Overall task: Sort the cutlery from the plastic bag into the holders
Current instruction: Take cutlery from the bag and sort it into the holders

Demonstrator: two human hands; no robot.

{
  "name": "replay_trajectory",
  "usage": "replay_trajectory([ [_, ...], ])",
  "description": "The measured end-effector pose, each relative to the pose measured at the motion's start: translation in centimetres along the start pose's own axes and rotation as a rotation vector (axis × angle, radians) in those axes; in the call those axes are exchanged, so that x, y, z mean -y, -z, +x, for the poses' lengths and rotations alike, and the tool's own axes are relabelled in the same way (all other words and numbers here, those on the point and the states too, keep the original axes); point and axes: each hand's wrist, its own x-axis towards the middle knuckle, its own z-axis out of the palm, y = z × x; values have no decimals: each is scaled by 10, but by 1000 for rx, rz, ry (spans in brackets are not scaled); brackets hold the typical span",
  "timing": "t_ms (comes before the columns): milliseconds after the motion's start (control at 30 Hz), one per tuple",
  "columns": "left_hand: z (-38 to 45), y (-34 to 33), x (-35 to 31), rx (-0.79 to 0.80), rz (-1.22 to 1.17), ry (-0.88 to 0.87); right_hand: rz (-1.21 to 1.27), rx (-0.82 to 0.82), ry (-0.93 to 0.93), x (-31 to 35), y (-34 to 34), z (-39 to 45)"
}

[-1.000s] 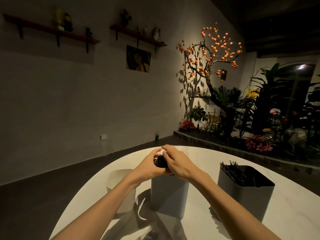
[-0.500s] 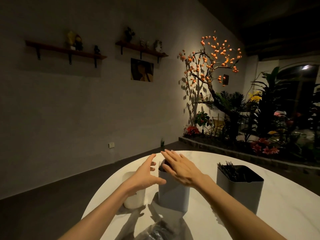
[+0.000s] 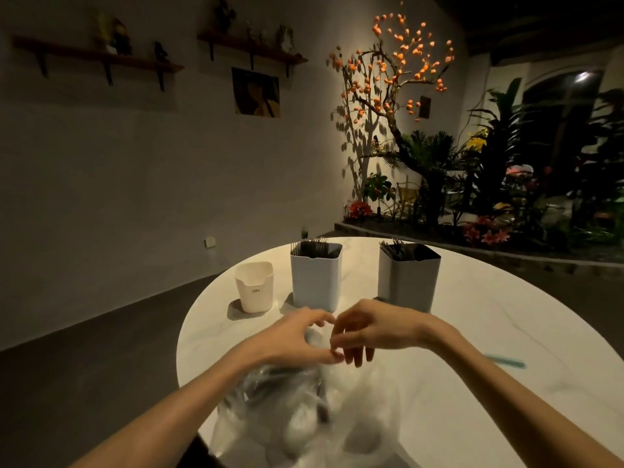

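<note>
Right under your two hands lies the plastic bag, soft and crinkly, with dark cutlery showing through it on the table. The bag will slide and fold, so I think you should hold its open edge and not the middle. The cutlery inside looks stiff and thin, so take each piece by its handle. Your left hand and right hand hang just above the bag, fingers loosely bent, tips almost touching. I cannot tell if they pinch the plastic. Past your hands stand the small white holder, the tall white holder and the grey holder, the last two already holding cutlery.
</note>
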Motion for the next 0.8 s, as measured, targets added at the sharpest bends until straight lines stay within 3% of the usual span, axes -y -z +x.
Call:
replay_trajectory([
  [100,-19,-41,-3,114,176,93,-67,181,-212,-13,-17,-22],
  [200,-27,-72,3,92,380,99,-111,313,-337,-29,-30,-30],
  [267,-26,-77,11,-27,441,52,-215,208,-250,-40,-44,-24],
  [367,-25,-58,19,-290,270,-19,-181,-79,-107,-47,-59,-13],
  [533,-31,-20,16,-651,160,-171,-279,-233,-32,-39,-56,1],
  [633,-39,-7,20,-606,366,-97,-318,-282,34,-27,-58,13],
  [700,-45,-6,23,-510,580,-14,-221,-206,72,-19,-61,21],
  [800,-44,-10,33,-424,639,120,-147,-84,83,-7,-67,34],
])
